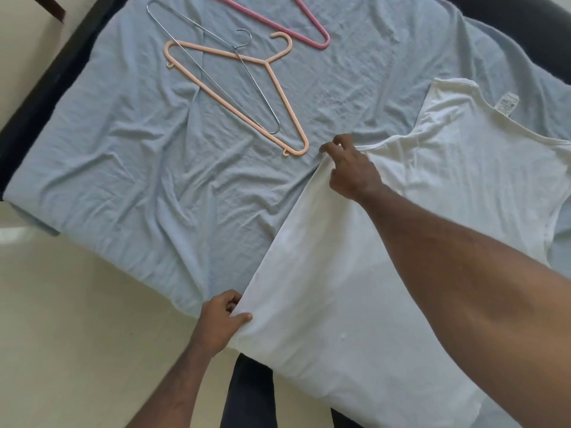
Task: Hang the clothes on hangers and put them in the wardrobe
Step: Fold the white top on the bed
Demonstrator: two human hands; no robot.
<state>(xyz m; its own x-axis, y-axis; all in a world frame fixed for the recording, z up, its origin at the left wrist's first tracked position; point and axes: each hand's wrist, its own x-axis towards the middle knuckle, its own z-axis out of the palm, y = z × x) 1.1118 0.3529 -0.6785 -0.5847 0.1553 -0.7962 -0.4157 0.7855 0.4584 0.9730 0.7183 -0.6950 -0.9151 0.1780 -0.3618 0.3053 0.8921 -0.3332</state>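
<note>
A white T-shirt (417,211) lay spread across the near right part of the bed, on a wrinkled light-blue bedsheet (139,180), its lower part hanging over the mattress edge toward the person and its care label (506,103) showing near the far corner, which suggested it lay inside out or back-side up. The left hand (222,319) pinched the shirt's side edge near the bed's rim, thumb on top and fingers curled beneath the cloth, while the right hand (349,168) reached farther along that same edge and gripped it with curled fingers close to the sleeve. Holding one edge at two well-separated places probably served to draw the cloth taut and flat, so that the body and shoulders would lie straight before a hanger went in. Three hangers waited well apart from the shirt on the far side of the sheet: a peach plastic hanger (272,84), a thin metal wire hanger (185,35) crossing it, and a pink hanger (278,26) partly cut off by the top of the view. Their place within arm's reach looked deliberate, the peach one lying nearest the right hand. No wardrobe was in view, so the hanging step seemed not yet begun.
</note>
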